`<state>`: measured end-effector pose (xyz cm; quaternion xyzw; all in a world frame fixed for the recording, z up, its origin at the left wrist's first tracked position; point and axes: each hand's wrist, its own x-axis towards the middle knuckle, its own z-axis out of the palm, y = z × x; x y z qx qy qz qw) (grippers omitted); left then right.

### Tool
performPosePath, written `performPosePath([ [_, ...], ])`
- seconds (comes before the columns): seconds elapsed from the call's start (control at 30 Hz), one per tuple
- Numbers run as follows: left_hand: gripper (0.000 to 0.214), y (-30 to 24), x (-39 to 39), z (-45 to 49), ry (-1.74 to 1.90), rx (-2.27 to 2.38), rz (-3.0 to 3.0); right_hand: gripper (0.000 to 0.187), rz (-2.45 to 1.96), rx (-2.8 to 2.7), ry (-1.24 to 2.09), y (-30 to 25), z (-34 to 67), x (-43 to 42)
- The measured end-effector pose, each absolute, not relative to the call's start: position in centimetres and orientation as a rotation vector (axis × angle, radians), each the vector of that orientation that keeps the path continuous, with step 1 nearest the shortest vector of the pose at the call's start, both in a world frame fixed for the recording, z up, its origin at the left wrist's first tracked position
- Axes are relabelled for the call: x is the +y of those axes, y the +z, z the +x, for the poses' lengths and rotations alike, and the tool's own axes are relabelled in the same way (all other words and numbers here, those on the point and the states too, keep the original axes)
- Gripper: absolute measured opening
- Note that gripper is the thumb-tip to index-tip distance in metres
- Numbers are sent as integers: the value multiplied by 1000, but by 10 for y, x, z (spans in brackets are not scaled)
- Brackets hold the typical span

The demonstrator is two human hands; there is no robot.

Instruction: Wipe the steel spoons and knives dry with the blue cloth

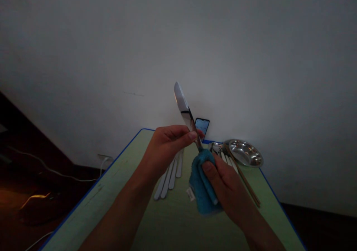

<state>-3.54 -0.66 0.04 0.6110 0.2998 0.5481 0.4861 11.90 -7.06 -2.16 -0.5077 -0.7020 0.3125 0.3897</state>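
Observation:
A shiny metal table knife (182,101) is held up over the table, its blade tilted up and to the left. My left hand (167,143) pinches it between thumb and fingers near the middle. Lower down, my right hand (225,174) grips a blue cloth (205,187) folded around the handle end, which the cloth hides. Several metal handles (169,178) lie side by side on the table behind my left hand; their far ends are hidden by it.
The green table (111,206) has a blue edge and stands against a pale wall (178,39). A phone (202,127) leans there. To the right are a metal bowl (245,153), spoons (216,147), white-handled pieces and wooden chopsticks (249,187). A white cable (102,165) hangs at left.

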Motion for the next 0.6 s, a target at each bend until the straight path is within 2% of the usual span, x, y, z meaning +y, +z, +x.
performPosePath([
  [0.6,9,1,-2,-38,1389,725,1457,33,-1286,-1756,886,-30,120,-68],
])
